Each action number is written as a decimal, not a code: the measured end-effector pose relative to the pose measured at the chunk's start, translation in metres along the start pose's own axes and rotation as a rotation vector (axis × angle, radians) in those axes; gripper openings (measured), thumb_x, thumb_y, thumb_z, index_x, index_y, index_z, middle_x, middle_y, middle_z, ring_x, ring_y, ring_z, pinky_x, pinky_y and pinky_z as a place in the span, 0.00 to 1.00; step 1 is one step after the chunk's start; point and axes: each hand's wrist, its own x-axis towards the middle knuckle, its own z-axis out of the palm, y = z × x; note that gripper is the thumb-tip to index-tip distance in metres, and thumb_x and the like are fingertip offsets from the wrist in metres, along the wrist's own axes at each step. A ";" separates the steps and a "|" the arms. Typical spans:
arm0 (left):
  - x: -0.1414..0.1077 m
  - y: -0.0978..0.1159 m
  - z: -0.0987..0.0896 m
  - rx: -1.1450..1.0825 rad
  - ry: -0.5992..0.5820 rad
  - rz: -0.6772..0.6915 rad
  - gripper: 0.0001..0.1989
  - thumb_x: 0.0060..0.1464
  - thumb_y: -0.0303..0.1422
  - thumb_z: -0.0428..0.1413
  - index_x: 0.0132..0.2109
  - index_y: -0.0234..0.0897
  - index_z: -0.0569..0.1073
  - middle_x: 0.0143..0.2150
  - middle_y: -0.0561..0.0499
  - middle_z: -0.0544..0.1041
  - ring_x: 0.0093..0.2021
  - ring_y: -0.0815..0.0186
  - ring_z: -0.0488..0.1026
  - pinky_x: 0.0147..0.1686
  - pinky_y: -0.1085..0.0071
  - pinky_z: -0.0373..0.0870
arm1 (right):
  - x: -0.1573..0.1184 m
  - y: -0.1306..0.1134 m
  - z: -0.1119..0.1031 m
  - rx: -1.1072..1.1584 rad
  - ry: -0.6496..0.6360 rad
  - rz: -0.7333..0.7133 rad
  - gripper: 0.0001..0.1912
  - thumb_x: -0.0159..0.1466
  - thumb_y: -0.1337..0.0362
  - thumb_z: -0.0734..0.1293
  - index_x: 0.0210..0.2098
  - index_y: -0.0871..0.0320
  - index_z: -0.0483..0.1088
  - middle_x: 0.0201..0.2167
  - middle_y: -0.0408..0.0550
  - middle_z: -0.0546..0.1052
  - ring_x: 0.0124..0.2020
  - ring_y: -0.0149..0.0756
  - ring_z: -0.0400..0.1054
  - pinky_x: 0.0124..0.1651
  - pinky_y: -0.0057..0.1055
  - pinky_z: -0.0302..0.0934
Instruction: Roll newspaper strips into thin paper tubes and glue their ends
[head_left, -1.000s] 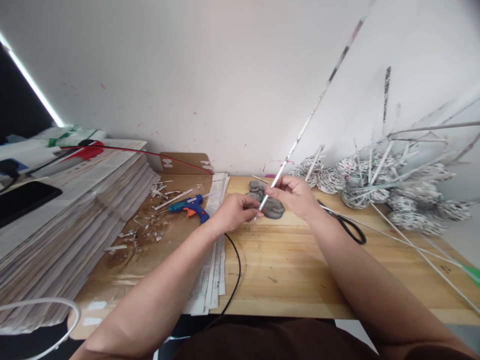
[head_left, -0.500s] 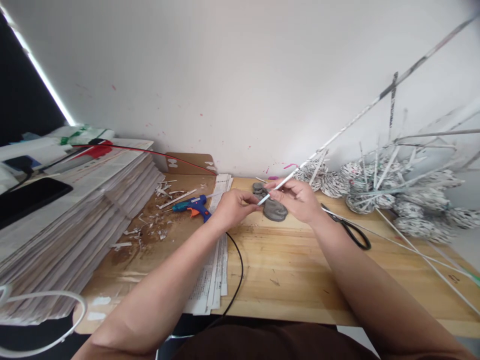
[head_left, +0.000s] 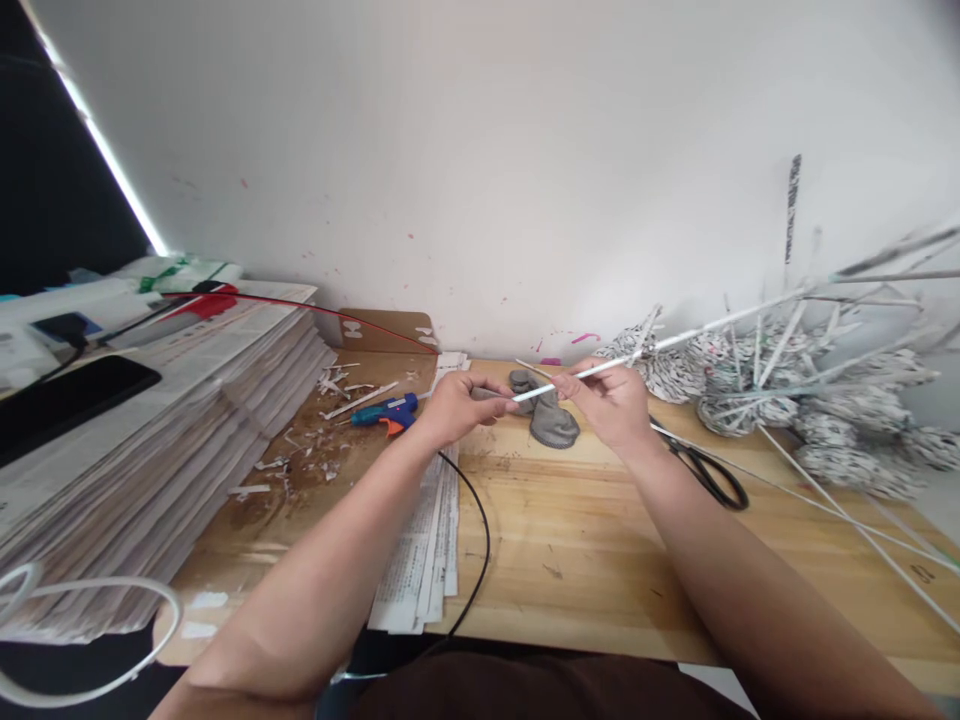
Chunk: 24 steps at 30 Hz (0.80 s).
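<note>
A long, thin white paper tube (head_left: 679, 338) runs from between my hands up to the right, towards the wall. My left hand (head_left: 472, 405) pinches its lower left end between thumb and fingers. A short way up the tube, my right hand (head_left: 604, 398) is closed round it. Just behind and below the hands, a grey cloth item, perhaps a glove (head_left: 553, 424), lies on the wooden table (head_left: 562, 540). Left of my left hand is a blue glue gun (head_left: 386, 411) with an orange trigger.
Tall stacks of folded newspaper (head_left: 202, 430) and a dark phone (head_left: 82, 400) stand left. Woven paper bundles (head_left: 739, 400) with sticks line the right back. Black-handled scissors (head_left: 712, 475), paper strips (head_left: 420, 560) and a black cable (head_left: 486, 530) lie on the table.
The tube has tilted down and now slopes less steeply to the right. Both hands still hold it, and the view has shifted slightly.
</note>
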 end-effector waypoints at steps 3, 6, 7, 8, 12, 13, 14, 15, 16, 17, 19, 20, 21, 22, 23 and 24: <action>0.001 0.000 -0.004 -0.196 -0.005 -0.026 0.16 0.37 0.36 0.68 0.34 0.32 0.78 0.24 0.51 0.77 0.25 0.70 0.73 0.28 0.74 0.72 | -0.001 0.000 0.001 -0.073 0.055 -0.019 0.19 0.58 0.54 0.71 0.18 0.59 0.67 0.15 0.41 0.67 0.18 0.26 0.57 0.22 0.26 0.51; 0.003 -0.001 -0.005 -0.360 0.016 -0.028 0.14 0.37 0.34 0.69 0.32 0.31 0.78 0.25 0.51 0.76 0.25 0.72 0.73 0.26 0.78 0.71 | -0.003 0.001 0.004 -0.061 0.088 -0.018 0.18 0.59 0.54 0.70 0.19 0.58 0.66 0.16 0.41 0.69 0.19 0.27 0.61 0.24 0.26 0.54; 0.004 -0.001 -0.005 -0.417 0.024 -0.037 0.13 0.37 0.33 0.69 0.31 0.30 0.78 0.25 0.51 0.76 0.25 0.73 0.72 0.25 0.80 0.70 | -0.004 0.001 0.006 -0.057 0.093 -0.023 0.18 0.59 0.54 0.70 0.20 0.58 0.66 0.16 0.42 0.69 0.19 0.28 0.62 0.24 0.26 0.55; 0.005 -0.002 -0.004 -0.477 0.037 -0.049 0.13 0.37 0.32 0.69 0.30 0.30 0.77 0.24 0.51 0.76 0.24 0.74 0.72 0.25 0.81 0.70 | -0.006 0.001 0.007 -0.056 0.098 -0.030 0.18 0.59 0.54 0.70 0.21 0.58 0.67 0.16 0.42 0.70 0.20 0.28 0.62 0.25 0.26 0.55; 0.008 -0.002 0.000 -0.708 0.105 -0.108 0.12 0.36 0.29 0.70 0.29 0.28 0.77 0.24 0.51 0.76 0.24 0.75 0.73 0.26 0.82 0.72 | -0.010 0.003 0.016 0.028 0.116 0.005 0.17 0.59 0.55 0.70 0.21 0.58 0.66 0.17 0.42 0.70 0.19 0.27 0.62 0.25 0.26 0.56; 0.008 -0.001 0.002 -0.762 0.127 -0.116 0.12 0.36 0.27 0.69 0.29 0.28 0.76 0.25 0.51 0.76 0.25 0.75 0.73 0.26 0.82 0.72 | -0.011 0.003 0.019 0.087 0.130 0.043 0.17 0.59 0.55 0.70 0.21 0.58 0.65 0.16 0.41 0.69 0.19 0.27 0.62 0.23 0.25 0.55; 0.007 0.000 0.004 -0.812 0.148 -0.117 0.11 0.37 0.26 0.69 0.30 0.28 0.76 0.26 0.51 0.76 0.25 0.75 0.74 0.27 0.82 0.73 | -0.012 0.002 0.023 0.158 0.150 0.087 0.18 0.59 0.54 0.70 0.21 0.58 0.64 0.16 0.40 0.69 0.18 0.27 0.62 0.22 0.25 0.54; 0.007 0.001 0.005 -0.857 0.165 -0.113 0.10 0.39 0.25 0.68 0.30 0.29 0.76 0.27 0.51 0.77 0.26 0.74 0.74 0.27 0.82 0.73 | -0.012 0.002 0.027 0.234 0.175 0.134 0.18 0.59 0.53 0.70 0.22 0.57 0.63 0.15 0.39 0.68 0.17 0.27 0.61 0.20 0.24 0.52; 0.006 0.002 0.007 -0.899 0.179 -0.103 0.09 0.40 0.24 0.67 0.31 0.29 0.76 0.27 0.52 0.77 0.27 0.74 0.74 0.28 0.82 0.74 | -0.013 0.002 0.030 0.305 0.199 0.179 0.19 0.59 0.53 0.70 0.22 0.57 0.62 0.15 0.38 0.66 0.16 0.26 0.61 0.18 0.23 0.49; 0.006 0.003 0.008 -0.935 0.186 -0.089 0.08 0.42 0.23 0.67 0.32 0.30 0.76 0.28 0.52 0.77 0.27 0.75 0.75 0.29 0.82 0.74 | -0.014 0.001 0.034 0.368 0.216 0.220 0.19 0.58 0.52 0.70 0.22 0.57 0.61 0.15 0.38 0.65 0.16 0.26 0.61 0.16 0.23 0.47; 0.004 0.003 0.010 -0.989 0.181 -0.058 0.07 0.44 0.24 0.65 0.33 0.30 0.75 0.28 0.53 0.76 0.27 0.76 0.74 0.30 0.83 0.74 | -0.015 0.000 0.039 0.460 0.216 0.282 0.20 0.58 0.52 0.71 0.23 0.57 0.60 0.16 0.37 0.64 0.16 0.26 0.61 0.15 0.22 0.44; 0.004 0.002 0.010 -1.006 0.173 -0.047 0.07 0.45 0.25 0.65 0.33 0.30 0.75 0.29 0.53 0.76 0.28 0.75 0.74 0.30 0.82 0.74 | -0.015 0.000 0.041 0.484 0.199 0.305 0.20 0.58 0.51 0.70 0.24 0.57 0.60 0.16 0.37 0.65 0.16 0.26 0.61 0.15 0.22 0.44; 0.004 0.001 0.009 -1.017 0.167 -0.040 0.07 0.46 0.27 0.65 0.33 0.31 0.75 0.30 0.53 0.77 0.28 0.75 0.75 0.30 0.80 0.75 | -0.016 0.001 0.042 0.490 0.174 0.324 0.19 0.58 0.50 0.70 0.24 0.57 0.61 0.17 0.38 0.65 0.16 0.26 0.62 0.15 0.22 0.45; 0.005 -0.001 0.008 -1.025 0.169 -0.037 0.07 0.48 0.28 0.64 0.34 0.32 0.74 0.31 0.53 0.77 0.29 0.74 0.75 0.32 0.78 0.76 | -0.018 0.001 0.043 0.479 0.136 0.341 0.19 0.59 0.49 0.69 0.26 0.57 0.63 0.18 0.38 0.66 0.17 0.26 0.63 0.15 0.22 0.46; 0.006 -0.003 0.007 -1.030 0.183 -0.038 0.07 0.49 0.29 0.64 0.34 0.33 0.74 0.33 0.52 0.78 0.30 0.72 0.76 0.33 0.76 0.77 | -0.020 0.000 0.044 0.451 0.084 0.361 0.19 0.60 0.47 0.67 0.27 0.57 0.65 0.19 0.39 0.66 0.18 0.27 0.63 0.16 0.22 0.47; 0.007 -0.005 0.005 -1.032 0.209 -0.045 0.06 0.50 0.30 0.63 0.34 0.33 0.74 0.34 0.52 0.78 0.31 0.71 0.77 0.33 0.74 0.77 | -0.023 0.000 0.045 0.406 0.006 0.378 0.19 0.62 0.46 0.64 0.29 0.57 0.67 0.20 0.40 0.67 0.18 0.27 0.64 0.16 0.22 0.48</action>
